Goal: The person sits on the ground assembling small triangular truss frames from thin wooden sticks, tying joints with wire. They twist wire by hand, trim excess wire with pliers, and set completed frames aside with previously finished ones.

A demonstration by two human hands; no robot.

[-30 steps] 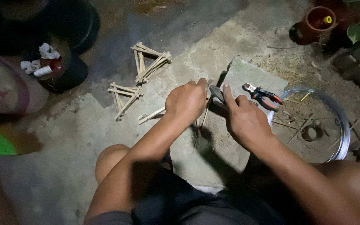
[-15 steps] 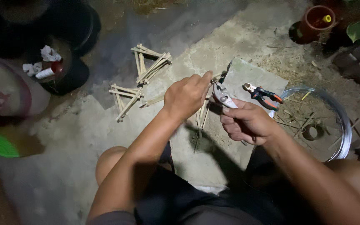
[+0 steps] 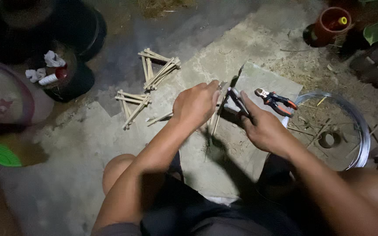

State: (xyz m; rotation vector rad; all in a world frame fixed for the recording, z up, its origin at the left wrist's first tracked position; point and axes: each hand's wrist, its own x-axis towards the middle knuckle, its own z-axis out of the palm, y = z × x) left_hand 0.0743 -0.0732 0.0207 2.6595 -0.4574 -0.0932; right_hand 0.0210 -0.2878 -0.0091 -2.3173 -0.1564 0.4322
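Note:
My left hand (image 3: 196, 105) is closed around a small bundle of thin bamboo sticks (image 3: 215, 123) held upright over the concrete floor. My right hand (image 3: 263, 126) grips a dark plier-like tool (image 3: 235, 97) whose tip meets the top of the sticks, next to my left fingers. A second pair of pliers with red and black handles (image 3: 276, 101) lies on a flat grey stone slab (image 3: 263, 81) just beyond my right hand.
Two finished stick frames (image 3: 156, 70) (image 3: 132, 105) lie on the floor to the left. A coil of shiny wire (image 3: 358, 126) sits at the right. Dark pots (image 3: 68, 81), a green leaf-shaped object (image 3: 1, 155) and a brown pot (image 3: 331, 22) stand around.
Both hands lifted from the floor with the sticks and tool, and came together at the sticks' top. The view has barely shifted.

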